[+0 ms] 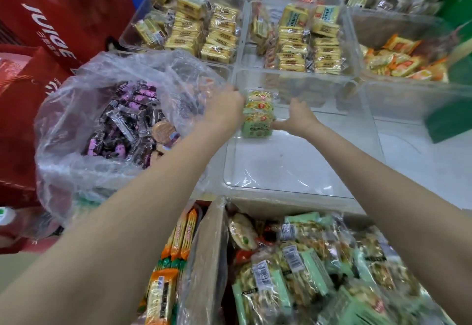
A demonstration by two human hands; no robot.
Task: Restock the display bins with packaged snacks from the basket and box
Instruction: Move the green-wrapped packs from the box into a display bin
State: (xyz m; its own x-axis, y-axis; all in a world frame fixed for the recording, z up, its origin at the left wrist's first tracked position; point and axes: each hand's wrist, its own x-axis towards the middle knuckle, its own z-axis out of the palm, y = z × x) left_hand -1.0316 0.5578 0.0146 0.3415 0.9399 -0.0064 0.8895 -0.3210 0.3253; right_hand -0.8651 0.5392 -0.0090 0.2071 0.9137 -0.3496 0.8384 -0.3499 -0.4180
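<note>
Stood in a short row on edge: green snack packets point(258, 115), glossy film wrappers, at the far left corner of a clear bin point(288, 171). Steadied from both sides. Left hand point(226, 106) curled against the row's left face, knuckles up, gripping the packets at the bin's left wall. Right hand point(297, 117) spread with fingers extended, thumb pressed flat to the row's near right corner. Both forearms stretched forward over the near rim, bare, converging on the row.

Bare smooth bin floor open toward the near edge and to the right of the row; more clear space past the right wall. Far bins behind packed with yellow wrapped biscuits point(204, 30) in tidy columns. To the left, just beside the bin, a crinkled transparent bag point(76, 99) sagging open, filled with purple and black sticks point(127, 120). Below the near rim, a plastic-lined box point(207, 248) heaped with pale green packets point(293, 268); orange packs point(178, 243) upright alongside.
</note>
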